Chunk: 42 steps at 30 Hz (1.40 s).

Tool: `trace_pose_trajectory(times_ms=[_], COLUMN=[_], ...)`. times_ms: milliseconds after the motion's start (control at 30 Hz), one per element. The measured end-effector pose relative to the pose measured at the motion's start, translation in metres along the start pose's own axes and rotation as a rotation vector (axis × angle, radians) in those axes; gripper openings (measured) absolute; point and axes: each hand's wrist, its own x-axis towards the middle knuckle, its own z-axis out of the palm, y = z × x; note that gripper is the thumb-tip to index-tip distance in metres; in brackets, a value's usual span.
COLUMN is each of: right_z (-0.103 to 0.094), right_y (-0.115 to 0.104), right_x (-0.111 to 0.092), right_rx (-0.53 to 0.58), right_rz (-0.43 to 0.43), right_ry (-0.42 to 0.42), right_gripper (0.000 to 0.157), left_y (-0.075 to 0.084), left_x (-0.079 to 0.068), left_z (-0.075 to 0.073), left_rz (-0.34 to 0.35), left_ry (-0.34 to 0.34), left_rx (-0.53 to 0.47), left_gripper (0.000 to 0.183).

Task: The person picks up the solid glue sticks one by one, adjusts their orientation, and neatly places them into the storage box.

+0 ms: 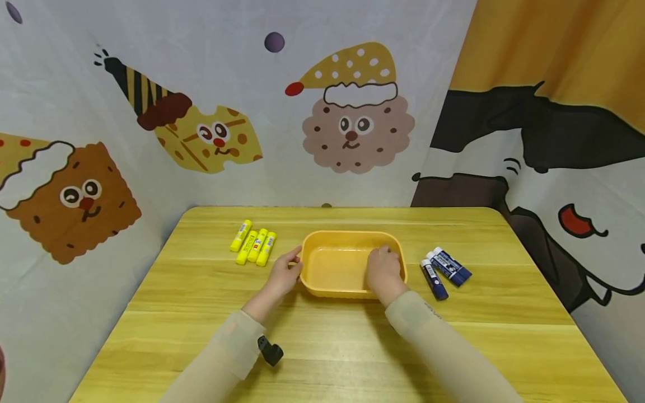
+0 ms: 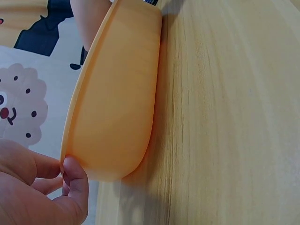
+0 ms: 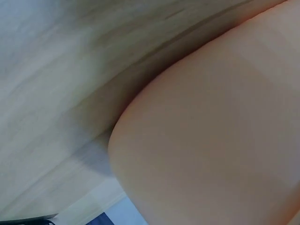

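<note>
A yellow-orange plastic basin (image 1: 332, 267), a rounded rectangle with smooth, sloping walls and a thin flared rim, rests upright on the wood-grain table (image 1: 322, 347), its long sides running left to right. The left hand (image 1: 284, 273) pinches the rim at the left end between thumb and fingers. The right hand (image 1: 384, 271) reaches over the near rim into the right end, its fingertips hidden. Yellow sticks (image 1: 257, 246) lie left of the basin, dark blue sticks (image 1: 450, 266) right of it.
</note>
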Motion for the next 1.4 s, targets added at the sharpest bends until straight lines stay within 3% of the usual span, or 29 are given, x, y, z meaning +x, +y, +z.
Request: trace_pose_trajectory(times_ms=[167, 300, 600, 733, 900, 1133, 1400], right_z=[-0.001, -0.007, -0.023, -0.028, -0.029, -0.029, -0.031], right_y=[0.002, 0.005, 0.011, 0.017, 0.028, 0.049, 0.087], right_x=[-0.001, -0.005, -0.013, -0.017, -0.018, -0.016, -0.013], right_rx=[0.091, 0.114, 0.095, 0.096, 0.122, 0.210, 0.301], right_rz=[0.020, -0.027, -0.107, -0.147, -0.216, -0.284, -0.343], right_ry=[0.040, 0.111, 0.165, 0.238, 0.332, 0.388, 0.409], right_gripper=[0.033, 0.036, 0.063, 0.069, 0.068, 0.063, 0.064], left_y=[-0.001, -0.001, -0.002, -0.002, -0.002, -0.001, -0.001], left_x=[0.001, 0.001, 0.000, 0.001, 0.002, 0.001, 0.001], left_z=[-0.001, -0.001, -0.001, -0.001, -0.001, -0.001, -0.001], left_rz=[-0.007, 0.002, 0.026, 0.037, 0.035, 0.017, 0.021], left_ry=[-0.003, -0.004, -0.015, -0.017, -0.021, -0.024, -0.020], left_rx=[0.002, 0.003, -0.009, -0.015, -0.008, -0.006, 0.001], left_gripper=[0.048, 0.048, 0.047, 0.047, 0.047, 0.048, 0.047])
